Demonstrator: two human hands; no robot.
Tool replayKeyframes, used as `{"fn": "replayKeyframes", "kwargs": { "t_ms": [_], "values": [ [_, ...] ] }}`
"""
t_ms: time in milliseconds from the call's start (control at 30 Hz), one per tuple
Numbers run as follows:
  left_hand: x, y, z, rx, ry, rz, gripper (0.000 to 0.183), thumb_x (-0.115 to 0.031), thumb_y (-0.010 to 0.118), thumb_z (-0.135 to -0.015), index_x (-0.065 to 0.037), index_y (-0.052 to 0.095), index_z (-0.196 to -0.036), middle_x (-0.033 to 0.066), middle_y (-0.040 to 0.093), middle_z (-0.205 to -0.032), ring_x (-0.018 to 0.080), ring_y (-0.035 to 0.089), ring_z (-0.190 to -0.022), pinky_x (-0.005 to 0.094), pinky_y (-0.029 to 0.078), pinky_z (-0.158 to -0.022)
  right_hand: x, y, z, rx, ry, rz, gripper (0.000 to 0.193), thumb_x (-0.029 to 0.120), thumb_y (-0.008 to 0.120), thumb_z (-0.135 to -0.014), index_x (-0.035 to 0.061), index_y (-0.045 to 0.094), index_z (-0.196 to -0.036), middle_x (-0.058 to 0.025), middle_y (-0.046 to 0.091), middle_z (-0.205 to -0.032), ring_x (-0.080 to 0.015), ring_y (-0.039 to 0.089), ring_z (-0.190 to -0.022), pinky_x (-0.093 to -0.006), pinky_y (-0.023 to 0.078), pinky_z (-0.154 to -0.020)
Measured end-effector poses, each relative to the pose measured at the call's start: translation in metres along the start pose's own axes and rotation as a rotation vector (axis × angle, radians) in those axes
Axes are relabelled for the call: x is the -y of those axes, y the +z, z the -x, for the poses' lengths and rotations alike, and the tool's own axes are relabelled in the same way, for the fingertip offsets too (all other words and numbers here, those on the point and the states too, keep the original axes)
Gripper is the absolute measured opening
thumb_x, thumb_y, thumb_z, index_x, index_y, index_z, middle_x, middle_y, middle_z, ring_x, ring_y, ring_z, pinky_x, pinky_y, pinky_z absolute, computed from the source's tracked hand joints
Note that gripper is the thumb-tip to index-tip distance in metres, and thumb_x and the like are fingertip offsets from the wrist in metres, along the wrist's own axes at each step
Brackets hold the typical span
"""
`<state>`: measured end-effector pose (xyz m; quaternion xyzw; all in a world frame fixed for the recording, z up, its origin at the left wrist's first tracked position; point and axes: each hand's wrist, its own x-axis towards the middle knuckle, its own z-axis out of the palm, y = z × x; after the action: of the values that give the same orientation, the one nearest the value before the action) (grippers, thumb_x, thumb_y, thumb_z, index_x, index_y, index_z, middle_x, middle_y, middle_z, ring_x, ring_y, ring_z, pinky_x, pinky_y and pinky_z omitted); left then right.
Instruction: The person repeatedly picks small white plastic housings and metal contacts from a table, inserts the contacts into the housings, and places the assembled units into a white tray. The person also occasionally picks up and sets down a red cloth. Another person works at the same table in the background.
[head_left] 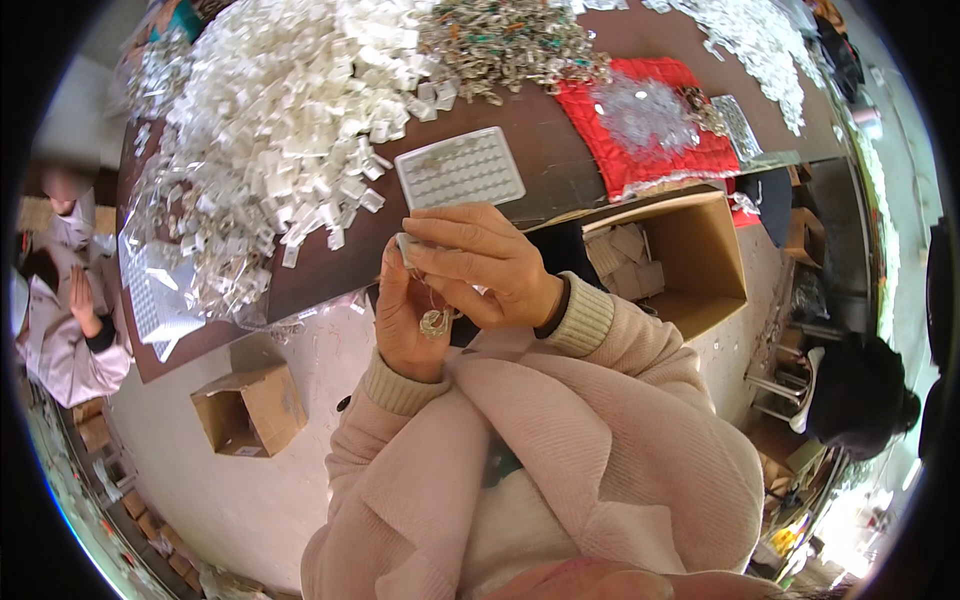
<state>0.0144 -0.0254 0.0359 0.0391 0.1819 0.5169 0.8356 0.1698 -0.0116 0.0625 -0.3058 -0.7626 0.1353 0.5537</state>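
My two hands meet just off the near edge of the brown table. Between the fingertips of my left hand [408, 330] and my right hand [495, 265] is a small white piece [406, 248], which looks like plastic. Both hands are closed around it. Below it, at the left palm, a small shiny coiled piece [435, 322] shows, and something thin like wire runs up from it toward the fingers. Its exact kind is too small to tell. Beyond my hands lies a white tray [503, 188] with rows of small hollows.
A large heap of white plastic pieces [290, 110] covers the table's left side. Metal parts [510, 45] are piled behind; a red cloth [625, 170] bears clear pieces. Open cardboard boxes [725, 255] [275, 405] stand right and left below. Another person [75, 330] sits at far left.
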Motion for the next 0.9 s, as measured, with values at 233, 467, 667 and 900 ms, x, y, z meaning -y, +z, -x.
{"fn": "replayKeyframes", "kwargs": {
  "t_ms": [233, 467, 667, 900],
  "values": [
    [0.016, 0.011, -0.013, -0.015, 0.002, -0.241, 0.020, -0.026, 0.056, -0.102, -0.006, 0.057, -0.102, 0.0071, 0.059, -0.091, 0.0164, 0.048, -0.080, 0.0336, 0.042, -0.081, -0.029, -0.090, 0.049, -0.215, 0.496, 0.432, 0.015, 0.002, 0.072, -0.083, 0.0029, 0.073, -0.099, -0.0131, 0.073, -0.098, -0.0302, 0.069, -0.088, -0.0370, 0.055, -0.078],
    [0.025, 0.016, -0.024, 0.037, -0.031, -0.190, 0.017, -0.024, 0.057, -0.102, -0.007, 0.059, -0.101, 0.0068, 0.059, -0.089, 0.0158, 0.045, -0.079, 0.0320, 0.039, -0.078, -0.086, -0.169, 0.087, -0.269, 0.681, 0.925, 0.012, 0.010, 0.072, -0.084, 0.0043, 0.072, -0.094, -0.0133, 0.068, -0.087, -0.0325, 0.066, -0.077, -0.0392, 0.053, -0.069],
    [0.024, 0.020, -0.022, 0.044, -0.015, -0.324, 0.019, -0.025, 0.055, -0.102, -0.006, 0.056, -0.102, 0.0047, 0.055, -0.088, 0.0152, 0.043, -0.079, 0.0327, 0.039, -0.077, -0.089, -0.165, 0.093, -0.186, 0.515, 1.087, 0.007, 0.008, 0.069, -0.086, 0.0032, 0.069, -0.091, -0.0119, 0.068, -0.086, -0.0330, 0.067, -0.078, -0.0397, 0.054, -0.069],
    [0.025, 0.015, -0.022, 0.011, -0.037, -0.203, 0.016, -0.022, 0.056, -0.102, -0.007, 0.058, -0.102, 0.0040, 0.054, -0.085, 0.0148, 0.041, -0.076, 0.0315, 0.037, -0.075, -0.080, -0.163, 0.081, -0.351, 0.705, 0.717, 0.010, 0.005, 0.069, -0.087, 0.0010, 0.068, -0.096, -0.0136, 0.071, -0.086, -0.0241, 0.070, -0.075, -0.0330, 0.054, -0.068]
  ]
}}
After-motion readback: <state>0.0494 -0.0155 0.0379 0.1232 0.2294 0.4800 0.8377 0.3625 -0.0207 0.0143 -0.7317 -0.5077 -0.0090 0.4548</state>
